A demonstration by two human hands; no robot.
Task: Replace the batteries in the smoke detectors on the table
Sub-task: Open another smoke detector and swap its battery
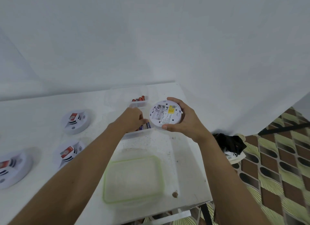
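My right hand [182, 122] grips a white round smoke detector [163, 114] by its rim, back side up, above the table. Its battery bay looks empty beside a yellow label. My left hand [132, 118] reaches into a clear container [142, 133] of purple batteries [148, 125], its fingers curled down among them; whether they hold one is hidden. A second clear container [139, 104] farther back holds red batteries [138, 99]. Three more white smoke detectors lie face up on the left: one far [76, 120], one nearer [68, 153], one at the left edge [11, 167].
A clear lid with a green rim [132, 179] lies flat near the front of the white table [184, 166]. The table's right edge drops to a patterned floor [276, 174], where a black object [229, 143] lies. A white wall stands behind.
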